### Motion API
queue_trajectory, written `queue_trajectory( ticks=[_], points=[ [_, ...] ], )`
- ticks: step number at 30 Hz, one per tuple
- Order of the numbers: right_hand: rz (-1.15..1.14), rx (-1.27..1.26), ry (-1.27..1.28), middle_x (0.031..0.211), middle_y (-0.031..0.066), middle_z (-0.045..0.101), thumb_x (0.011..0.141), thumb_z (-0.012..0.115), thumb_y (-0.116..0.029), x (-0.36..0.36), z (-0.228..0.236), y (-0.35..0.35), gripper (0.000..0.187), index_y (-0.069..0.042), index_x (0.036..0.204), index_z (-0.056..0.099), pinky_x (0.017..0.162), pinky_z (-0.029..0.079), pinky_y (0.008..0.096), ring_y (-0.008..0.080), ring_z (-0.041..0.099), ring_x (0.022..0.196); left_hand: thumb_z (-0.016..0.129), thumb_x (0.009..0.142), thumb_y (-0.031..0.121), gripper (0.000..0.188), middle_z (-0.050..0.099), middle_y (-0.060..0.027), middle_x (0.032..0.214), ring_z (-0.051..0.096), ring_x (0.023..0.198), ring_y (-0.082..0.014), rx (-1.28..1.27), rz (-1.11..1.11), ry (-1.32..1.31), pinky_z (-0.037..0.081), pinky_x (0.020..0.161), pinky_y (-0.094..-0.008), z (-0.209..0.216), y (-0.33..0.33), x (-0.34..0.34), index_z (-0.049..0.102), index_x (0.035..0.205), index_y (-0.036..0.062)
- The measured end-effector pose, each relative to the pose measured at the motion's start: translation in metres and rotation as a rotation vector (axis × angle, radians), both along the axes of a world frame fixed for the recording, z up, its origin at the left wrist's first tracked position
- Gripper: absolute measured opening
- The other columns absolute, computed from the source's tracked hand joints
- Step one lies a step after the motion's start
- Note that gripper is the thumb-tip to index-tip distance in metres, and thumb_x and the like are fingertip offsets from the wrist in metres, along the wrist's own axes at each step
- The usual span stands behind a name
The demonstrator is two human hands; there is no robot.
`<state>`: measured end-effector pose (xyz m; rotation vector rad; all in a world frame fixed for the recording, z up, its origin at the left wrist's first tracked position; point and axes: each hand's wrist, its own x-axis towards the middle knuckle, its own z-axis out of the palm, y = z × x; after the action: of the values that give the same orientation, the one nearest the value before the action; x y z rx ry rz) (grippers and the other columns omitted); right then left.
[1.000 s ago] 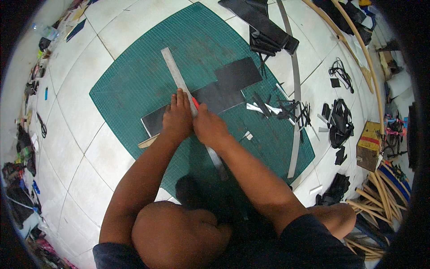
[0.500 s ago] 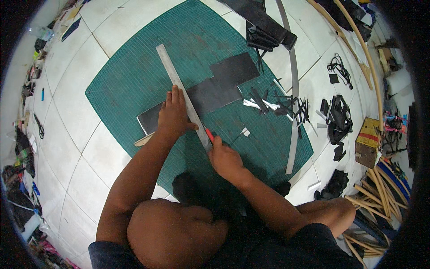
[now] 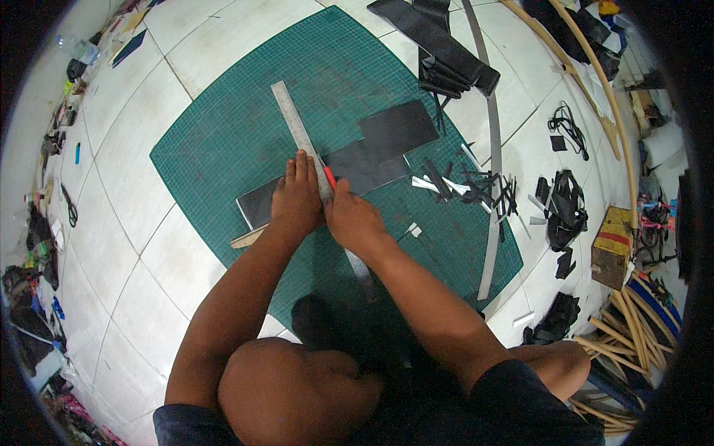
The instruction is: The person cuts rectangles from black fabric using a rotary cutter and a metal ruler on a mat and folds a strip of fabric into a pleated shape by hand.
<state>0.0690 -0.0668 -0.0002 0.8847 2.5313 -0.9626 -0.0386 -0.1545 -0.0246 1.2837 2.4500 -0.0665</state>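
Upper left: from where I stood, the cutting mat (image 3: 223,141) offered a hand room up to the steel ruler (image 3: 290,113).
Middle: the left hand (image 3: 296,195) and right hand (image 3: 353,218), close together over the ruler and black sheeting (image 3: 364,165), blocked the way.
Right side: a heap of black and white scraps (image 3: 444,186) and a long metal strip (image 3: 494,134) crossed the path.
Lower right: green lay open between the right forearm (image 3: 439,305) and that strip, around one small white scrap (image 3: 415,230).
Top right: folded black material (image 3: 446,48) closed it off.

Metal ruler (image 3: 291,115) lies diag. across blk strip (image 3: 361,166).
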Motion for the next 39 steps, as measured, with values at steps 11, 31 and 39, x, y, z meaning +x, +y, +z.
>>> queue_trajectory(
  ticks=[11,31,39],
  points=[
    [-0.011,-0.029,0.102,0.095,0.0332,0.066,0.095,0.051,-0.021,-0.009,-0.001,0.005,0.033,0.005,0.114,0.041,0.080,0.052,0.0590,0.0513,0.065,0.089,0.069,0.084,0.033,0.088,0.026,-0.0272,0.156,0.033,0.144,-0.0389,0.031,-0.057,0.134,0.041,0.111,-0.0445,-0.019,-0.003,0.000,0.026,0.149,-0.0092],
    [-0.033,-0.098,-0.093,0.088,0.0288,0.067,0.097,0.054,-0.027,0.064,0.048,-0.005,0.031,-0.004,0.114,0.043,0.071,0.053,0.0576,0.0490,0.067,0.080,0.090,0.054,0.055,0.135,0.019,-0.0266,0.159,0.028,0.146,-0.0405,-0.068,0.028,-0.092,0.038,0.114,-0.0437,0.023,0.006,0.000,0.020,0.150,-0.0100],
    [-0.087,0.052,0.364,0.102,0.0285,0.059,0.091,0.065,-0.014,0.005,-0.021,0.041,0.031,-0.002,0.109,0.043,0.076,0.048,0.0543,0.0505,0.060,0.095,0.091,0.053,0.054,0.133,0.023,-0.0266,0.157,0.031,0.144,-0.0408,-0.006,0.023,-0.090,0.039,0.113,-0.0448,0.022,0.005,0.003,0.024,0.148,-0.0101]
  ],
)
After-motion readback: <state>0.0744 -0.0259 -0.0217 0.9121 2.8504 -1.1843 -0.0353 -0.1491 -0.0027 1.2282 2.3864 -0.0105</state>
